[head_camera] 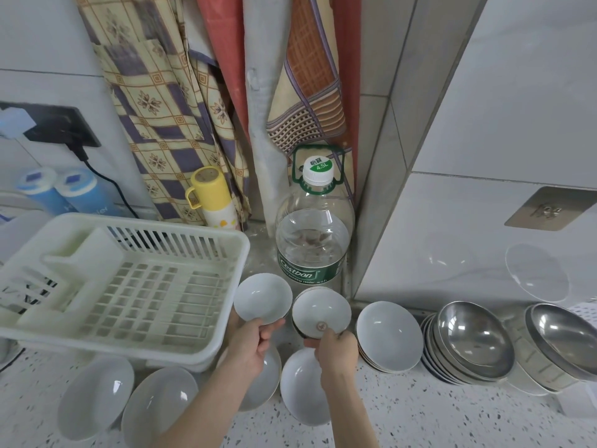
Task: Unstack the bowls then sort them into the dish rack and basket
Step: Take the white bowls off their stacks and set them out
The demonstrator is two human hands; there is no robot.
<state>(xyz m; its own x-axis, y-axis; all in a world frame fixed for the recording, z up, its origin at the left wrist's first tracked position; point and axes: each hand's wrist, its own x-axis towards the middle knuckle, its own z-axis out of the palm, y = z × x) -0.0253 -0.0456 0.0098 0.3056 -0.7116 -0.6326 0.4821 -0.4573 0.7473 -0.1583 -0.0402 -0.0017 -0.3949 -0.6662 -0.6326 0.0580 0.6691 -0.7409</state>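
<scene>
The dish rack (129, 286) is standing bare just left of the left hand's fingers, so no sorting appears to have begun; the basket (584, 313) is only peeking in at the far right edge, well away from both hands, and its inside is out of sight. The unstacking looks partly done. Four white bowls are lying singly on the speckled counter (420, 415) below the fingers: two (97, 396) (160, 405) lower left, one (268, 379) half hidden under the left wrist, one (300, 386) under the right wrist. Still to be pulled apart, by my reading, are the white stack (389, 337) just right of the right hand's fingers and the two steel bowl stacks (475, 341) (562, 341) further right.

The left hand (248, 347) is gripping a single white bowl (262, 297) by its near rim, thumb over the edge, the bowl rising above its fingers. The right hand (336, 350) is pinching the near rim of a small stack of patterned bowls (321, 313), which is tilting toward the camera, just above its fingertips. The two held pieces are sitting side by side, nearly touching.
</scene>
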